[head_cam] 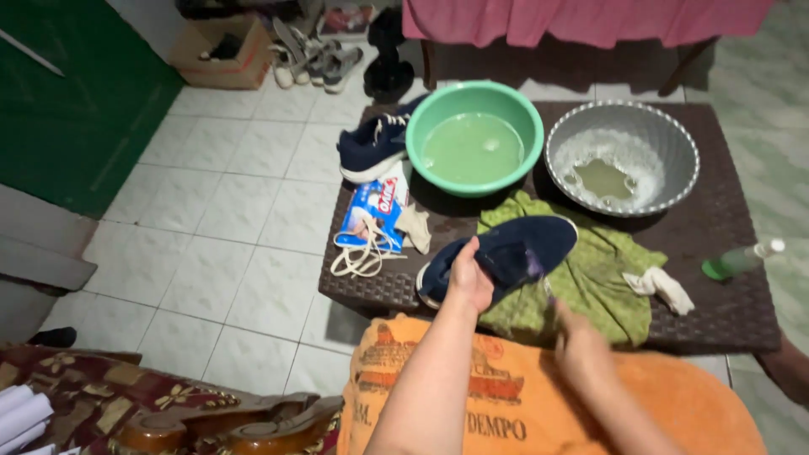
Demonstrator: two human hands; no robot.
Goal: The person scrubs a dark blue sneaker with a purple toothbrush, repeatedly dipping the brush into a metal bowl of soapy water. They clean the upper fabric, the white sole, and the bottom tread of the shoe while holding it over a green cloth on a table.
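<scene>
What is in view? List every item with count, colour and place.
shoe: 1, navy, held over the green cloth
second shoe: 1, navy, table's far left edge
green basin: 1, holds pale liquid, table back
metal basin: 1, silver, foamy liquid, table back right
green cloth: 1, table front
packet: 1, blue and white, table left
laces: 1 bundle, white, by the packet
rag: 1, white, on the cloth's right
bottle: 1, green, lying at the table's right
table: 1, dark brown
orange towel: 1, on the lap
left hand: grips the shoe
right hand: blurred, below the shoe
</scene>
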